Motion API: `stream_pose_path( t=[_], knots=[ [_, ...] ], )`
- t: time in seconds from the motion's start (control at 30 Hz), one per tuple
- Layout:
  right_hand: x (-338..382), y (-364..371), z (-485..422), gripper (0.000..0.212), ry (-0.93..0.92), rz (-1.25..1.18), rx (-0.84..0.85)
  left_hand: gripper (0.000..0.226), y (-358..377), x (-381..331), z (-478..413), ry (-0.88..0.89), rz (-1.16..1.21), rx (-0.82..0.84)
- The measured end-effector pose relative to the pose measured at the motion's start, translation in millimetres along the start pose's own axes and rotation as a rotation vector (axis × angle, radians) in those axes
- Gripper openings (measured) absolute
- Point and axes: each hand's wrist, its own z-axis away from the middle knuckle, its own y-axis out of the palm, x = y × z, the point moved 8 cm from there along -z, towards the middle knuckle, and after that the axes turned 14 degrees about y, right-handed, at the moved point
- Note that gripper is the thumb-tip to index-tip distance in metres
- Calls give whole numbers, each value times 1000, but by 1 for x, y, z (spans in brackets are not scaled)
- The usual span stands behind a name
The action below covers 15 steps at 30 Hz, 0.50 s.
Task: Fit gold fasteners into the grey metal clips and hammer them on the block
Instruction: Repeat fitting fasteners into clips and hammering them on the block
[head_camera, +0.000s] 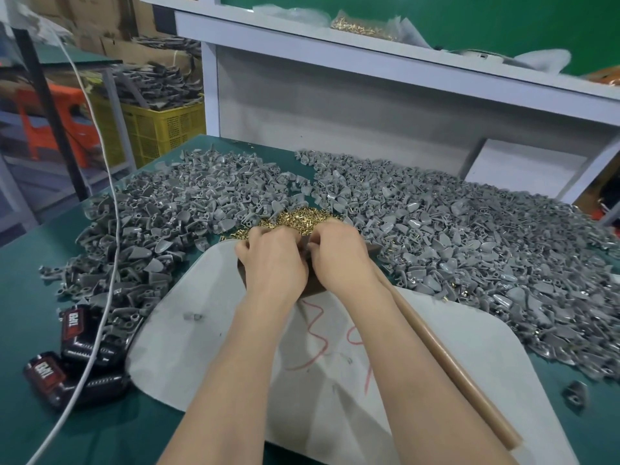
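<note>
On the near left corner of the green tabletop [33,273] lie black packs [80,333] with red labels, and a white cable [115,236] runs across them toward the far left. A grey sheet [188,330] covers the middle of the near edge, with red scrawls on it. A wooden handle [446,357] lies on the sheet beside the right forearm. One lone clip [575,396] sits near the right edge.

Past the sheet's far end, a dark block [313,285] sits under both hands. The left hand [271,260] and right hand [339,260] meet above it, knuckles up and fingers curled under. I cannot tell what they pinch, since the fingertips are hidden.

Just beyond the hands lies a small heap of gold fasteners [298,218]. Grey metal clips spread in a left heap [161,223] and a right heap [469,250], reaching the far edge.

Above the far edge, a white shelf [369,57] holds a clear bag of gold parts [355,26]. Off the far left corner stands a yellow crate [161,129].
</note>
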Motion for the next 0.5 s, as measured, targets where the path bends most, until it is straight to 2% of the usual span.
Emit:
stream_pose_path(
  t=[0.1, 0.17, 0.23, 0.3, 0.43, 0.5],
  knots=[
    [-16, -7, 1, 19, 49, -135, 53, 13, -1, 1, 1, -22, 17, 6],
    [-52, -15, 1, 30, 216, -172, 50, 12, -2, 0, 2, -31, 33, 9],
    [-96, -14, 7, 32, 436, -37, 135, 12, -2, -1, 1, -22, 22, 18],
    [-121, -4, 19, 28, 561, 97, 283, 12, -2, -2, 1, -10, 4, 30],
    [-127, 3, 19, 21, 541, 49, 290, 10, -1, -1, 3, -15, 8, 40],
    [-123, -6, 15, 22, 521, -113, 228, 9, -2, -1, 3, -17, 13, 35]
  ],
)
